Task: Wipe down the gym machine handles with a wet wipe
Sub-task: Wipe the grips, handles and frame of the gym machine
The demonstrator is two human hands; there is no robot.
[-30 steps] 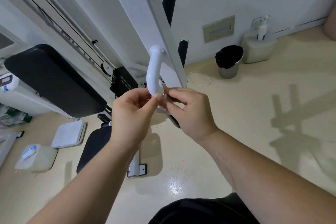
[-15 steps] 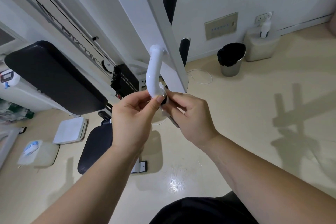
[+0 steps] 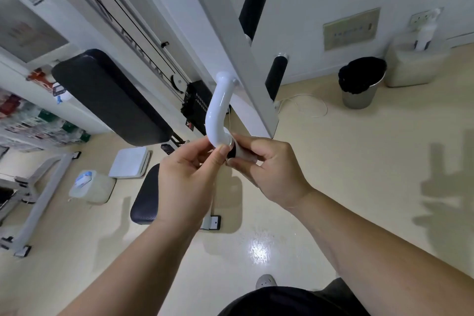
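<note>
1. Left hand (image 3: pixel 188 182): nearest item. Thumb and fingers pinched together at the lower end of the curved white tube (image 3: pixel 218 113), likely steadying it or tucking in the wipe's edge.
2. Right hand (image 3: pixel 266 169): fingers closed round a pale wrap, seemingly the wet wipe (image 3: pixel 242 152), over the dark handle grip (image 3: pixel 231 153) at the tube's end. Wrapping lets the wipe reach all round the grip.
3. Seat pad (image 3: pixel 145 200): on the floor below the hands, beside a wipe container (image 3: pixel 91 186), probably the supply.
4. Machine upright (image 3: pixel 238 41): white frame carrying the tube.
5. Two further black handles (image 3: pixel 254 5), behind the upright, bare; presumably awaiting wiping.
6. Waste bin (image 3: pixel 360 82): by the far wall, well apart; presumably for the used wipe.
</note>
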